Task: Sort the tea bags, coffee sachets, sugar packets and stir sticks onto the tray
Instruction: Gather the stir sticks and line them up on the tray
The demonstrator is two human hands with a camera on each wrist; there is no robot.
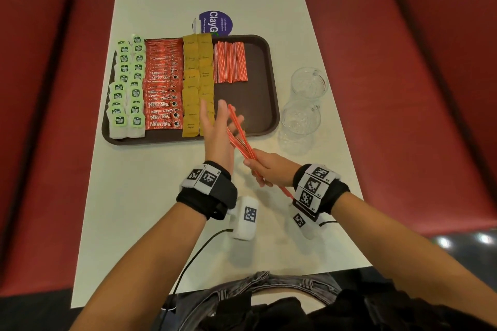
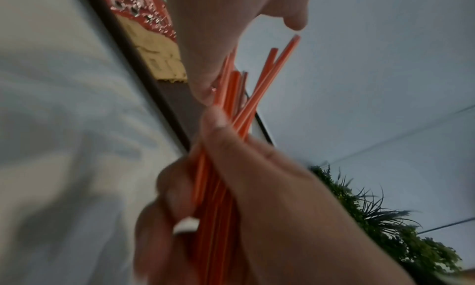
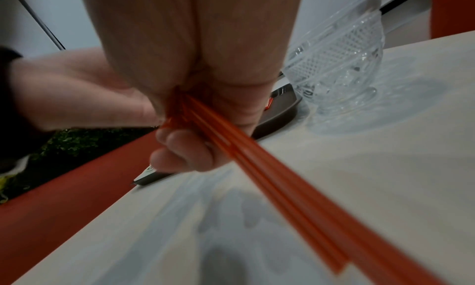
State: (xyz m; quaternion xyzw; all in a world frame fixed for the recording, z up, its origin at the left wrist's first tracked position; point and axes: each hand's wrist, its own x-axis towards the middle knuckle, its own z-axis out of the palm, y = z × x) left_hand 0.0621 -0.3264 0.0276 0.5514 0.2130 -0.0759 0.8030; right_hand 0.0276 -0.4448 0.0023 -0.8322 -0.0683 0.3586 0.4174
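Sorting looks nearly done to me: tea bags (image 1: 126,88), coffee sachets (image 1: 162,86), sugar packets (image 1: 198,83) and most stir sticks (image 1: 230,62) fill the tray (image 1: 258,105), my right grip (image 1: 265,166) curled round a last loose bundle (image 1: 240,134), left grip (image 1: 216,126) flat-fingered against it.

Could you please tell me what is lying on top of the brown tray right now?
On the tray: tea bags, coffee sachets, sugar packets, stir sticks. The left hand covers part.

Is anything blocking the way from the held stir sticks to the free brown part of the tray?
Only the left hand, open and lying against the sticks that the right hand grips. The bare tray beyond is free; the glasses stand off to the right.
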